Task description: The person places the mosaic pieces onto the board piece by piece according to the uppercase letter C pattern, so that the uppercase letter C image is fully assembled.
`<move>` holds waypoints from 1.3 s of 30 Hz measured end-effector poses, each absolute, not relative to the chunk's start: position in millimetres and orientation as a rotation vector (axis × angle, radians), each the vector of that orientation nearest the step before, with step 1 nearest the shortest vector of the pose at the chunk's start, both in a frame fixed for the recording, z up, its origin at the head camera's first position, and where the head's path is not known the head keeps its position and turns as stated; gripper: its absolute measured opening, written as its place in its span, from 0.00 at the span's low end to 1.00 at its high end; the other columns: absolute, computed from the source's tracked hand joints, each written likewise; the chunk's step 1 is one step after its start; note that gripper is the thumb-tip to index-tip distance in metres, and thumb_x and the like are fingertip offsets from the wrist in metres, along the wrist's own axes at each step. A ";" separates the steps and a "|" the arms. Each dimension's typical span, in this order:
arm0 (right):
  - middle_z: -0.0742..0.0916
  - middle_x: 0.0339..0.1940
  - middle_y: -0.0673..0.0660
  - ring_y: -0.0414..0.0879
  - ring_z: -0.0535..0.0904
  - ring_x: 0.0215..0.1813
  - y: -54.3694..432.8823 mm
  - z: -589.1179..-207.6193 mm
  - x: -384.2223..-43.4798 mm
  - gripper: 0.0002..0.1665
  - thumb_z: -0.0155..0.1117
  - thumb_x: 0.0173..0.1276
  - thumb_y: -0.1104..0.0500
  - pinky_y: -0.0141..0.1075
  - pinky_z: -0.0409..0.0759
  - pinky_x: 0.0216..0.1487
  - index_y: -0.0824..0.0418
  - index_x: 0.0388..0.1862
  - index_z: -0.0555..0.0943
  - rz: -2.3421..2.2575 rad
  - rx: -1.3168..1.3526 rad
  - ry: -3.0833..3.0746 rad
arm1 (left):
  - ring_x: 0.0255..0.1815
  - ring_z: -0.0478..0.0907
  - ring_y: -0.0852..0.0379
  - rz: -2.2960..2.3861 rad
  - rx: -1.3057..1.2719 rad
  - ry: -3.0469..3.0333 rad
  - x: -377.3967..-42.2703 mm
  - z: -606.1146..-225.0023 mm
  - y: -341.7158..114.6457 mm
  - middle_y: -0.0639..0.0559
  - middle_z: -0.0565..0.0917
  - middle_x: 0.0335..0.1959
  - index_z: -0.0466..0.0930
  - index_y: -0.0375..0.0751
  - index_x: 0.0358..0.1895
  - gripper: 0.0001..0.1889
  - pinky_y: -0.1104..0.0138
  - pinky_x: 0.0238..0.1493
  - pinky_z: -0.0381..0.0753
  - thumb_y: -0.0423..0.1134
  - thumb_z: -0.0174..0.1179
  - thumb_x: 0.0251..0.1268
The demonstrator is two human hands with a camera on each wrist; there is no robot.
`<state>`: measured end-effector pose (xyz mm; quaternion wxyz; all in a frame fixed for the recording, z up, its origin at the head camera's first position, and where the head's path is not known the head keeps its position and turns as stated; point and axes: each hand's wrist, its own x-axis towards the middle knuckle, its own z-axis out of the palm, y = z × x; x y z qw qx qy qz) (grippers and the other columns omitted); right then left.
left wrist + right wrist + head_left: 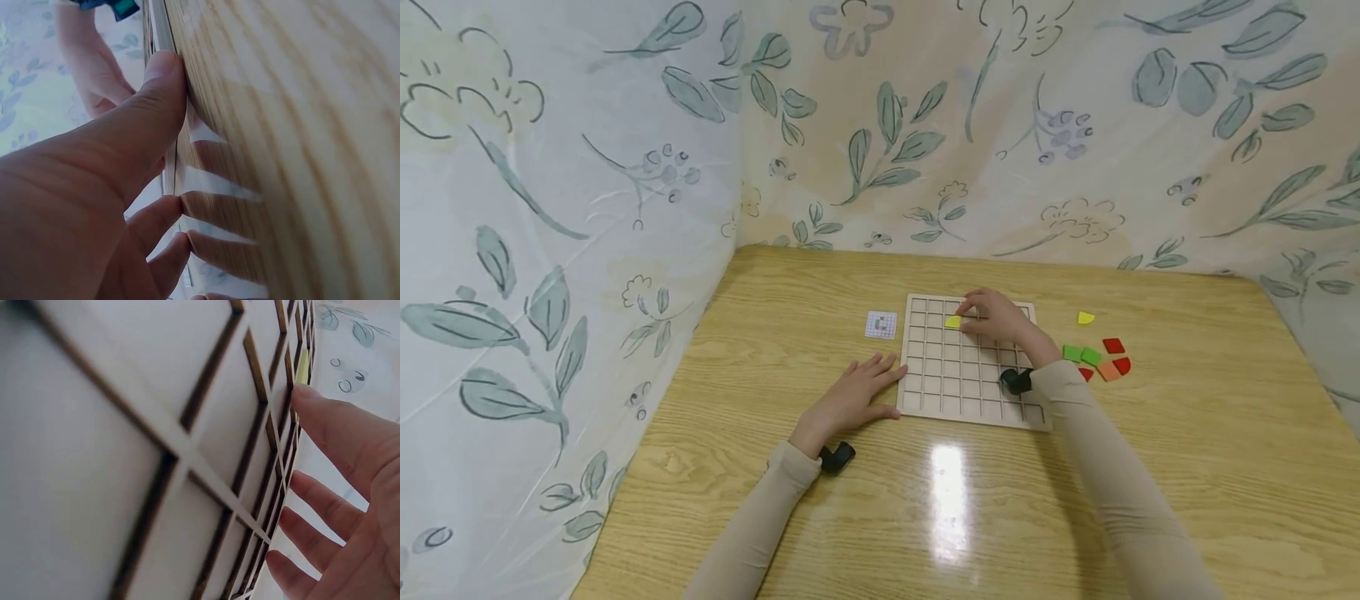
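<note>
A square wooden grid board lies on the table, divided into small square cells by raised ribs. Near its far edge, my right hand pinches a small yellow quarter-round tile between thumb and forefinger. In the right wrist view the thumb reaches that yellow tile, seen edge-on, low over the cells. My left hand rests on the table with fingers spread, its thumb and fingertips right at the board's left edge. The left thumb also shows against the board's side in the left wrist view.
Right of the board lie loose tiles: a yellow quarter-round, green tiles, an orange tile and red ones. A small printed pattern card lies left of the board. Floral fabric hangs behind the table.
</note>
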<state>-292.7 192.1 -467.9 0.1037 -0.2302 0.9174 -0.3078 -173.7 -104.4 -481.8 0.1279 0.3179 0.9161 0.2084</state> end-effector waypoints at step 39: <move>0.70 0.65 0.66 0.64 0.59 0.68 262.9 -462.7 -253.2 0.23 0.59 0.67 0.57 0.63 0.56 0.64 0.63 0.59 0.74 -1.146 -0.493 2.715 | 0.75 0.42 0.48 0.594 0.949 2.653 -172.6 -485.9 -108.0 0.48 0.49 0.74 0.52 0.51 0.73 0.38 0.45 0.71 0.42 0.57 0.54 0.62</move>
